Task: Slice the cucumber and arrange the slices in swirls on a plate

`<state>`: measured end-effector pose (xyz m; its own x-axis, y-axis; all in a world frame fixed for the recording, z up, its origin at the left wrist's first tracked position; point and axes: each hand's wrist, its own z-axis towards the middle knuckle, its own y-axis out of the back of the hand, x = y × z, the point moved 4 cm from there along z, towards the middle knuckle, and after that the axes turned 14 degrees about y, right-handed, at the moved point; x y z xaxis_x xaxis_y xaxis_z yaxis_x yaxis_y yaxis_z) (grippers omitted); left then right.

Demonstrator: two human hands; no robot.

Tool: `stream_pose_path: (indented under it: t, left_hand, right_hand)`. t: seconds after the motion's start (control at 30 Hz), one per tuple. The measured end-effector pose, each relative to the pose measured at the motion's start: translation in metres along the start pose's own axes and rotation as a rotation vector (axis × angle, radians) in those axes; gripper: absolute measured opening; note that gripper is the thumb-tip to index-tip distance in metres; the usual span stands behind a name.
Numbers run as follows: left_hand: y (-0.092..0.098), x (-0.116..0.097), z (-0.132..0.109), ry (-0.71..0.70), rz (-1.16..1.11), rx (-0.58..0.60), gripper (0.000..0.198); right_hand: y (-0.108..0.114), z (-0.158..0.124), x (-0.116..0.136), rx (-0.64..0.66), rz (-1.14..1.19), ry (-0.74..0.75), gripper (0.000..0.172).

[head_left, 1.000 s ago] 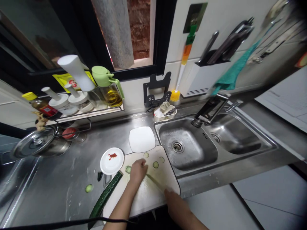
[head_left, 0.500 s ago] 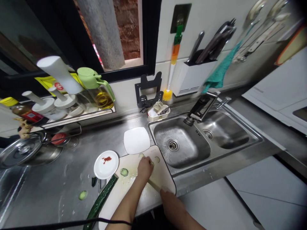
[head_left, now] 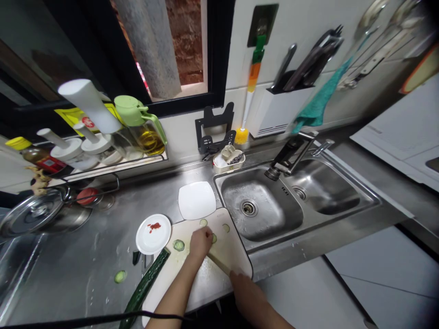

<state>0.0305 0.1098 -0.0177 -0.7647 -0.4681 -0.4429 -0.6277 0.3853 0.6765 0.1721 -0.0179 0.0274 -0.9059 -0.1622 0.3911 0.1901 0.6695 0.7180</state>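
left hand [head_left: 200, 243] now farther left on cutting board [head_left: 206, 279], grip unclear; right hand [head_left: 244, 288] with grip clamped on knife [head_left: 218, 264]

Window [head_left: 217, 55]: black-framed, with dark glass [head_left: 30, 50] at the left and a bright opening beside it
Through the opening: a grey post [head_left: 149, 45] standing before rough red-brown brick [head_left: 187, 41]
Wall [head_left: 235, 77]: white tiles with thin joints, dimmer toward the far right
Shelf [head_left: 113, 166]: narrow and wire-railed, below the window
Counter [head_left: 85, 237]: shiny metal, flecked and streaked
Sink [head_left: 297, 203]: two steel basins side by side, set into the counter
Cabinet fronts [head_left: 384, 274]: pale panels below, parted by a dark gap
Light: soft glints across the metal
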Motion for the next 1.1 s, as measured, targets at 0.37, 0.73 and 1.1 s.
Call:
stream_pose_path:
  t: [0.37,0.73,1.1]
  left_hand:
    - [0.019,0.059,-0.018,0.116,-0.144,-0.09,0.016]
    - [0.013,0.073,-0.023,0.196,-0.12,-0.133,0.017]
    - [0.013,0.075,-0.022,0.219,-0.133,-0.117,0.017]
  right_hand:
    - [0.006,-0.004,-0.006,0.046,-0.034,0.001,0.051]
    - [0.02,0.012,0.017,0.01,-0.07,0.029,0.05]
    - [0.021,0.017,0.024,0.02,-0.086,0.019,0.049]
